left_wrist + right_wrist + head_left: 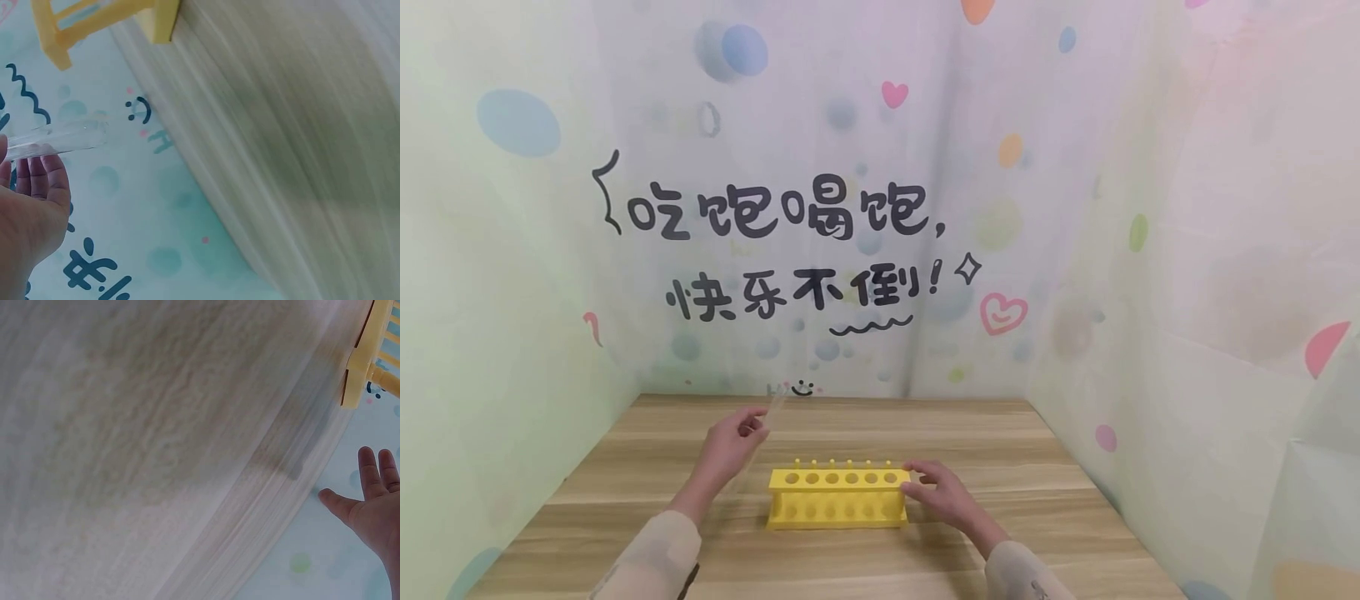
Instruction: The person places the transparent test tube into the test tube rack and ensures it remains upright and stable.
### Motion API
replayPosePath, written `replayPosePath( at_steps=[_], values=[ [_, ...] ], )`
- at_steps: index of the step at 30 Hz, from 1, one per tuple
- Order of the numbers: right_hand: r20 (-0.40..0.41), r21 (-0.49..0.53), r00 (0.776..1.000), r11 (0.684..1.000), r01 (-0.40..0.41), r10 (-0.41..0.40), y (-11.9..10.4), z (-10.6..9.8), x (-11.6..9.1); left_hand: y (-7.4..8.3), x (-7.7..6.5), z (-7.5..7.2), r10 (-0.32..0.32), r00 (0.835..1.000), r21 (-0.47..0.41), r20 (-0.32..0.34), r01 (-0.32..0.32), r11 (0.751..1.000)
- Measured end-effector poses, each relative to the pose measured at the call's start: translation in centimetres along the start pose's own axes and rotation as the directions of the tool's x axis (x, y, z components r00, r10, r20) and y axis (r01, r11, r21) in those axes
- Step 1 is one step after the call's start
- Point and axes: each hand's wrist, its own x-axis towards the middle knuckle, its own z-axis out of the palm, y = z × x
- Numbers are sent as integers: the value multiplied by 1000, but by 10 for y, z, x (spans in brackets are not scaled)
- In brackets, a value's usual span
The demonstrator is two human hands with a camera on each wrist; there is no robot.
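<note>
In the head view, my left hand (727,450) is raised to the left of a yellow test tube rack (838,488). It pinches a clear test tube (65,137), which slants up and away from the fingers. The rack stands upright on the table, with a row of round holes along its top and several short pegs behind them. At the rack's right end is my right hand (943,496), thumb and fingertips right at the upper corner. The right wrist view shows that hand's fingers (370,472) spread and relaxed, beside the rack's end.
The wood-grain table (1000,450) runs back to a pale wall (850,133) printed with dark lettering, dots and hearts. Similar walls close in the left and right sides.
</note>
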Motion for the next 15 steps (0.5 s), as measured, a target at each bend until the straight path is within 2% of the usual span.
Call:
replayPosePath(
  at_steps=[8, 15],
  values=[
    [2, -5, 1000, 1000, 0, 0, 1, 0, 0, 16, 2, 0, 33, 998, -68, -46, -36, 997],
    [2, -1, 1000, 1000, 3, -3, 1, 0, 0, 26, 0, 12, 57, 991, -169, -123, -78, 982]
  ],
)
